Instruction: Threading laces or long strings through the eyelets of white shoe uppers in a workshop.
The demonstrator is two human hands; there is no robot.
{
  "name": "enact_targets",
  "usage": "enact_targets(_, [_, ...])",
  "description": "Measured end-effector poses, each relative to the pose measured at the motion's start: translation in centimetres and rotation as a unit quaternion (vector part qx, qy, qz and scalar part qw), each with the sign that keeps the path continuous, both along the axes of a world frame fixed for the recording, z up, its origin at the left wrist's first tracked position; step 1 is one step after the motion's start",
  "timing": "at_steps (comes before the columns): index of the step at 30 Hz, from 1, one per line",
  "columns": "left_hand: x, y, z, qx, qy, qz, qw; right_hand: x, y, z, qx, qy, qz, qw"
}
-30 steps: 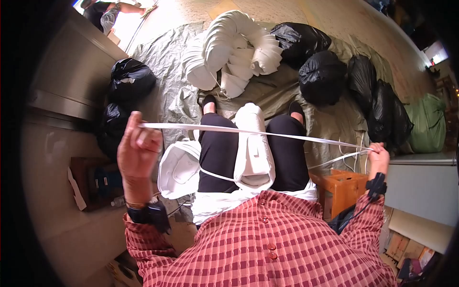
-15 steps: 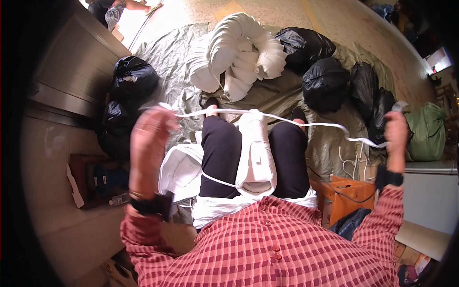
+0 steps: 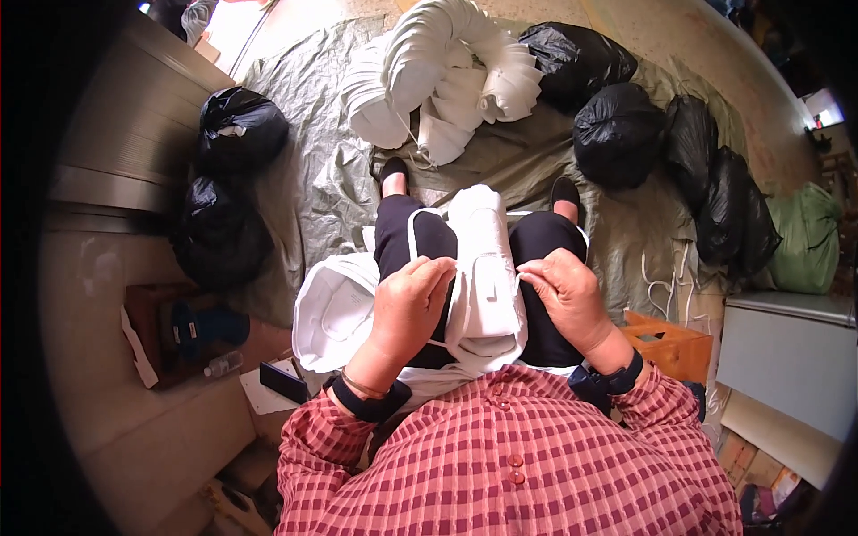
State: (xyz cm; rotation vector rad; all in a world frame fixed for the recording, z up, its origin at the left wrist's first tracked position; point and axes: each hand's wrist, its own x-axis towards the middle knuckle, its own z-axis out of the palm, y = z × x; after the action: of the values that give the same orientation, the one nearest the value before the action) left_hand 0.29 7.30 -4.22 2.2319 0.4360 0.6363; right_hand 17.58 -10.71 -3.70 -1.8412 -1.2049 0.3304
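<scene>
On my lap between the thighs lies a long white bundle (image 3: pixel 483 313) that looks like stacked, padded cloth pieces. A thin white cord (image 3: pixel 412 234) loops over my left thigh and passes behind the bundle's far end to the right. My left hand (image 3: pixel 407 304) is closed in a pinch at the bundle's left side, on one part of the cord. Opposite it, my right hand (image 3: pixel 572 299) pinches the cord at the right side. The fingertips hide the cord's ends. More white padded pieces (image 3: pixel 331 313) lie beside my left leg.
Ahead on a grey tarp (image 3: pixel 308 116) sits a large curled pile of white pieces (image 3: pixel 438 62). Black bags (image 3: pixel 617 134) stand right and left. An orange stool (image 3: pixel 670 339) and a grey box (image 3: pixel 786 353) are at my right; a phone (image 3: pixel 284 382) lies at my left.
Both hands have come down and inward from wide apart, where they held the cord stretched above the lap. The cord now goes behind the bundle, and the hands are beside it.
</scene>
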Motion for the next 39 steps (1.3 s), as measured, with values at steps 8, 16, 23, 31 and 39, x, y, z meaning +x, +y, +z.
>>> enact_targets(8, [0.7, 0.1, 1.1, 0.209, 0.187, -0.053, 0.958, 0.7, 0.6, 1.2, -0.082, 0.080, -0.051, 0.992])
enact_targets(16, [2.3, 1.0, 4.2, 0.286, 0.282, -0.145, 0.904, 0.7, 1.4, 0.3, -0.010, 0.124, -0.051, 0.991])
enact_targets(23, [3.2, 2.5, 4.2, 0.141, 0.284, -0.167, 0.934, 0.8, 1.4, 0.6, -0.025, 0.197, -0.008, 0.980])
enact_targets(31, [3.2, 1.6, 2.9, 0.028, 0.237, -0.105, 0.965, 1.0, 1.7, 0.8, -0.051, 0.209, -0.009, 0.976])
enact_targets(39, [2.5, 0.9, 2.2, 0.014, 0.231, -0.078, 0.970, 0.7, 1.8, 0.5, -0.082, 0.194, 0.012, 0.977])
